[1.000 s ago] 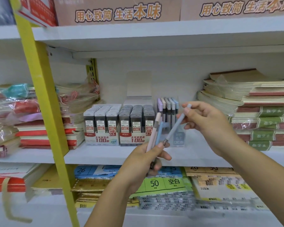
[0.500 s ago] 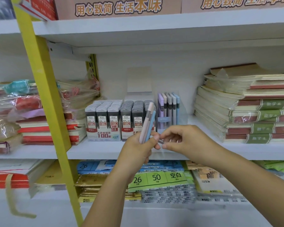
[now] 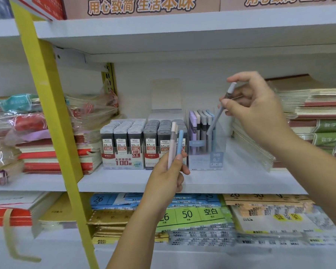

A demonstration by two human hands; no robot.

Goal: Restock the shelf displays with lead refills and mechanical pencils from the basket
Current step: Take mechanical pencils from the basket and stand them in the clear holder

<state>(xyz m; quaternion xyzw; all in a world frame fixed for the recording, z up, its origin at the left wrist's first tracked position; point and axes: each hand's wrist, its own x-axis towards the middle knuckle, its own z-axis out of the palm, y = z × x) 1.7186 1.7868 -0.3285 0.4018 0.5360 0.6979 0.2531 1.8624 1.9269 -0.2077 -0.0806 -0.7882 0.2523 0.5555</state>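
Observation:
My right hand (image 3: 254,107) pinches a grey-blue mechanical pencil (image 3: 218,113), tilted with its tip down just above the clear pencil display box (image 3: 206,152) on the middle shelf. That box holds several upright pastel pencils. My left hand (image 3: 168,175) grips a pink pencil (image 3: 171,144) and a blue pencil (image 3: 179,141) upright, in front of the lead refill display (image 3: 136,140), whose rows of grey cases fill two boxes left of the pencil box.
A yellow upright post (image 3: 52,117) slants across the left. Stacked notebooks (image 3: 308,121) crowd the right of the middle shelf, wrapped packs (image 3: 23,133) the left. The white shelf board (image 3: 124,181) has bare room in front. Paper packs (image 3: 192,216) fill the shelf below.
My right hand took a pencil from the bunch in my left hand and lifted it up and right to above the pencil box. My left hand has stayed near the refill display.

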